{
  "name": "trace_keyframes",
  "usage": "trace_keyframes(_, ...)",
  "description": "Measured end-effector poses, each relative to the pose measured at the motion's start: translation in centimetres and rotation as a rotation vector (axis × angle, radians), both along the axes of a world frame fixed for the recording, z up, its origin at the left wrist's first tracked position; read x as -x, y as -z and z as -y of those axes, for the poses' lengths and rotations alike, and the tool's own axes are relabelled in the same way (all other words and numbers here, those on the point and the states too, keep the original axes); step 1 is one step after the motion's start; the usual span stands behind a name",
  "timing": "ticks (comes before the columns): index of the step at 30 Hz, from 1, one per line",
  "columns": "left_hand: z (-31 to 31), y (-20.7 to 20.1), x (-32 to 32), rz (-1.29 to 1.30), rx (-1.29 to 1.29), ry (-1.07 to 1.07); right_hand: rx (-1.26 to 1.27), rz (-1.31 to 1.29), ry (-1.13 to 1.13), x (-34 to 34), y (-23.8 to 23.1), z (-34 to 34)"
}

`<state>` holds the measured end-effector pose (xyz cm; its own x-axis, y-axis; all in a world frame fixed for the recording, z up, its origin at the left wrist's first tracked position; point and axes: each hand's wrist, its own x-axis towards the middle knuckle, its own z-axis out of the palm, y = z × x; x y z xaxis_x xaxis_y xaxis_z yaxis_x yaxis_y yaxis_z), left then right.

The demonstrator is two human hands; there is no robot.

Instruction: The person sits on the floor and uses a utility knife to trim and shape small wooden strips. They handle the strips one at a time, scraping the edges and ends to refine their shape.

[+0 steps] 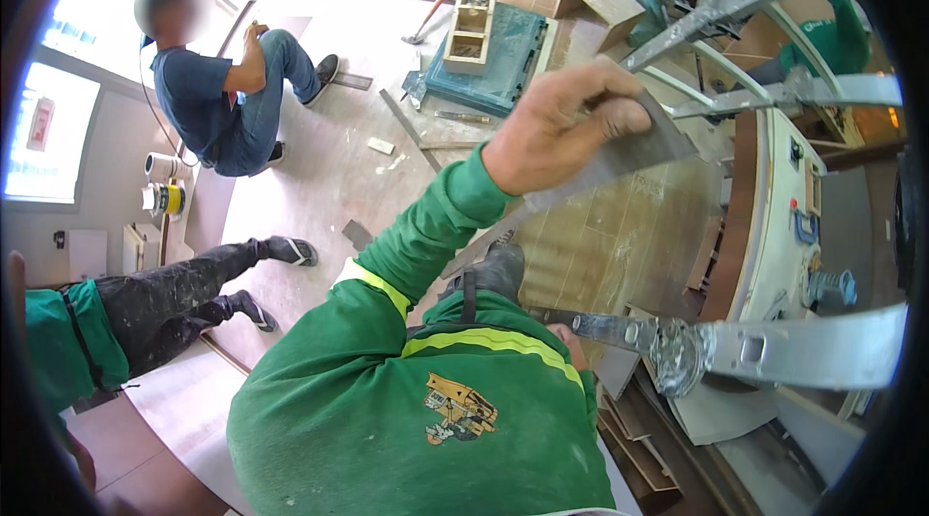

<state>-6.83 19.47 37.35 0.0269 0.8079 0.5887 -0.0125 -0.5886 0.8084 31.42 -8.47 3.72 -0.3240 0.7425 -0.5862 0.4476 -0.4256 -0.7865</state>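
Note:
My left hand (571, 124) is raised in front of me, its thumb and fingers closed on a thin grey rectangular plate (619, 168) that looks like a flat scraper blade. The plate is tilted, and its broad face hangs below the fingers. Of my right hand (569, 344) only a patch of skin shows beside my green sweatshirt, close to the metal ladder (784, 352). My torso hides its fingers, so I cannot see whether it holds anything.
Ladder rails and rungs fill the right side. On the floor beyond lie a teal case (484, 61), a wooden compartment box (469, 28) and a hammer (426, 18). One person (208, 90) crouches at the upper left; another person (174, 303) stands at the left.

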Motion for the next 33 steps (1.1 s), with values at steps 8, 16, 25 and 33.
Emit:
trace_keyframes(8, -3.4, 5.3, 7.9, 0.146, 0.264, -0.129, -0.063, -0.018, 0.182, 12.1, -6.8, -16.1)
trace_keyframes(16, -3.7, 5.3, 2.5, 0.175, 0.17, -0.083, -0.695, -0.052, 0.133, 20.1, -21.4, -29.0)
trace_keyframes(25, -4.1, 10.1, 4.3, 0.025, 0.315, 0.055, -0.682, -0.006, 0.151, 22.7, -28.0, -35.1)
trace_keyframes(33, -2.2, 22.4, 2.9, 0.102, 0.796, 0.044, -1.165, -0.333, 0.066, 25.4, -33.7, -45.5)
